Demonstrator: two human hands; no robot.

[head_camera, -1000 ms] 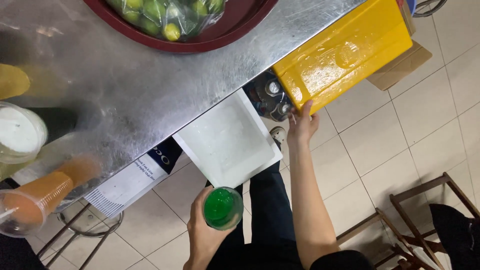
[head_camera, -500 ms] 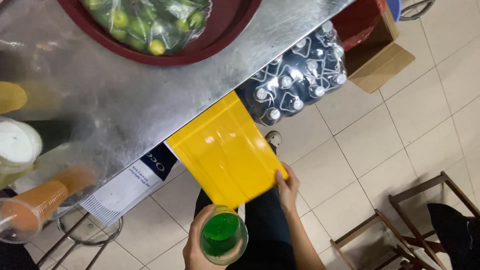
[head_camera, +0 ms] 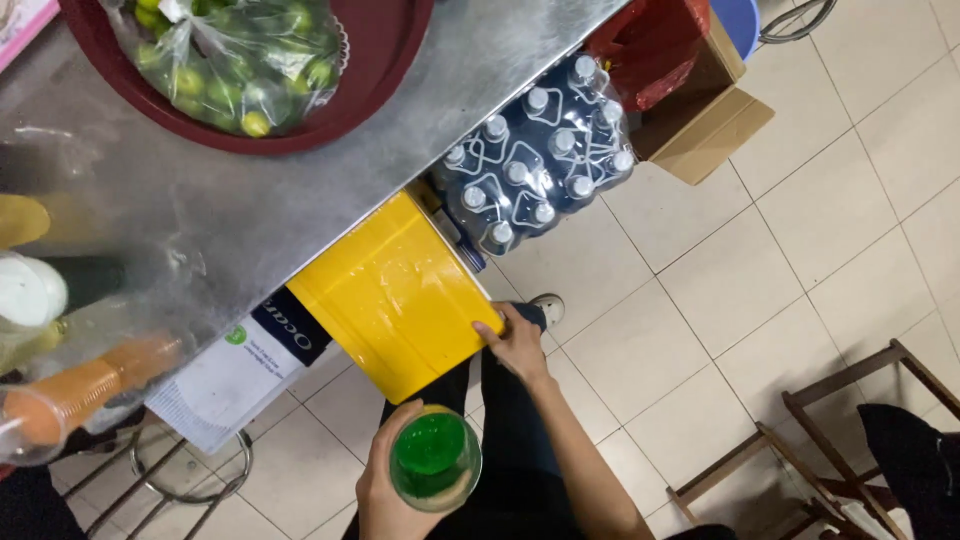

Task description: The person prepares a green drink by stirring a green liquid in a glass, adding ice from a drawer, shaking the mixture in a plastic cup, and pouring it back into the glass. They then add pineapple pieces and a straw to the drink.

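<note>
My left hand is closed around a clear plastic cup filled with green liquid; fingers wrap the cup wall and the cup stands upright, its mouth facing the camera. The cup sits nearest to me, just below the yellow lid, close to its lower corner but not touching it.

My right hand rests on the lower right edge of the yellow lid, fingers extended and slightly curled, fingertips in contact with the rim. Whether the thumb hooks under the edge cannot be determined. The lid lies flat and closed, tilted diagonally in view, and covers the box under the metal counter.

My dark trousers show below the lid, with one shoe just to the right of it on the tiled floor.

To the left of the lid, a white printed carton projects from under the counter. Above and to the right of the lid, a shrink-wrapped pack of bottles stands on the floor, touching or nearly touching the lid's upper corner. Beyond the pack is an open cardboard box holding a red bag.

On the counter, well above the lid, a dark red tray holds a clear bag of limes. At the counter's far left stand blurred cups
</note>
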